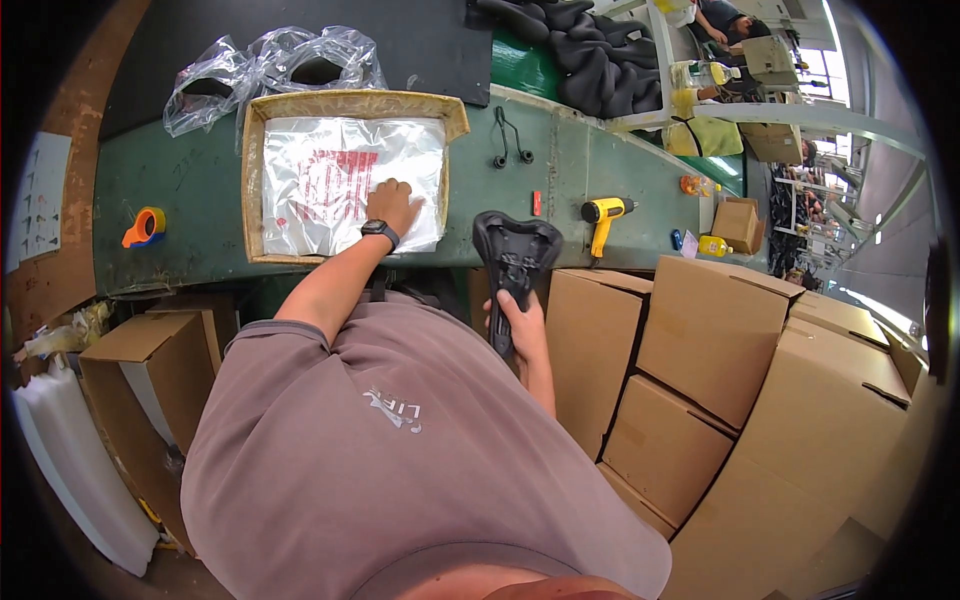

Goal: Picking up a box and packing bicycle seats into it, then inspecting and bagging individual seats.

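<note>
A bicycle saddle (515, 255) is in my right hand (522, 322), held with its underside facing up, just past the bench's near edge. My thumb presses on its narrow end, and the other fingers are mostly hidden beneath. On the bench, my left hand (395, 210) rests on a stack of clear plastic bags (290, 215) with red print. Its fingers lie forward on the top bag, slightly bent, with a watch on the wrist. The bags fill a shallow cardboard box (252, 190).
On the green bench (200, 170) are a tape roll (150, 222), crumpled plastic bags (320, 50), two black metal pieces (510, 135), a red lighter (536, 203) and a yellow heat gun (606, 212). Black saddles (590, 60) pile behind. Cardboard cartons (705, 335) stand at right. Another person (720, 20) sits far off.
</note>
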Demonstrator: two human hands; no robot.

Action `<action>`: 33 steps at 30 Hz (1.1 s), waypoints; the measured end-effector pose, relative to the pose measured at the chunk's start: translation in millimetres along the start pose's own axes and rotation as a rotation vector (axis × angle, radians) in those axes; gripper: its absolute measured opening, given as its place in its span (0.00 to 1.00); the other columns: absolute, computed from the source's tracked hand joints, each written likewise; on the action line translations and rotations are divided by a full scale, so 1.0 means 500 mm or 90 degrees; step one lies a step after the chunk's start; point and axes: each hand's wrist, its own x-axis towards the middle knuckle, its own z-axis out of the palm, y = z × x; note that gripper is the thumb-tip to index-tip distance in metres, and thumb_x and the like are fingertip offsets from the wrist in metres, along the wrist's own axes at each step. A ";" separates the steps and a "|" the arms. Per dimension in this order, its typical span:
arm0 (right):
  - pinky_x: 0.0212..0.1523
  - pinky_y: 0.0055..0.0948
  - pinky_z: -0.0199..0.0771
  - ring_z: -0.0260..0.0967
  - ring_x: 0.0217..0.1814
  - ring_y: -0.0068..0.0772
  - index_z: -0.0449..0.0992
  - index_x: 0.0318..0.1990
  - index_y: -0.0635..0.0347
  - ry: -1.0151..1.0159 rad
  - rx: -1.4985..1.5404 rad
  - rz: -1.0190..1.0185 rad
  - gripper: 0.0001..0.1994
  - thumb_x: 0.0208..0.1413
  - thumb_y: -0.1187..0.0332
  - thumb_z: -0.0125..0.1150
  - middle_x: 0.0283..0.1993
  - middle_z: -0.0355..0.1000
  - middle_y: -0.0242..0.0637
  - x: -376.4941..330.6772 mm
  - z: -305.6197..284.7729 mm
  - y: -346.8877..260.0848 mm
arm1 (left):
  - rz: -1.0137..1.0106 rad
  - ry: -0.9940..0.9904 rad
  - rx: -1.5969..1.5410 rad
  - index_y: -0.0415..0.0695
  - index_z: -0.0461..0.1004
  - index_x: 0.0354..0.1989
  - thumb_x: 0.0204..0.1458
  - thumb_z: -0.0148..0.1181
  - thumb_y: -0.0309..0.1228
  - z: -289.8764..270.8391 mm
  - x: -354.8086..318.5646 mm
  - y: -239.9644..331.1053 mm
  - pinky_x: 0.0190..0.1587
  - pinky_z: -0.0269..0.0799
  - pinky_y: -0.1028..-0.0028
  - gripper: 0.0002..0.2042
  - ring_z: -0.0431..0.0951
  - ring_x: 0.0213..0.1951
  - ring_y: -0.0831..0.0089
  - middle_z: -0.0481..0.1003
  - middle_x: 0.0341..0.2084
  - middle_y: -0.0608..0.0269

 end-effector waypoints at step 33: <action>0.27 0.36 0.82 0.83 0.34 0.39 0.50 0.82 0.59 -0.333 -0.052 0.063 0.46 0.65 0.64 0.77 0.47 0.82 0.49 0.263 0.235 -0.189 | -0.010 0.078 -0.745 0.43 0.78 0.49 0.76 0.54 0.29 -0.596 -0.225 0.049 0.58 0.78 0.65 0.07 0.80 0.55 0.66 0.79 0.50 0.59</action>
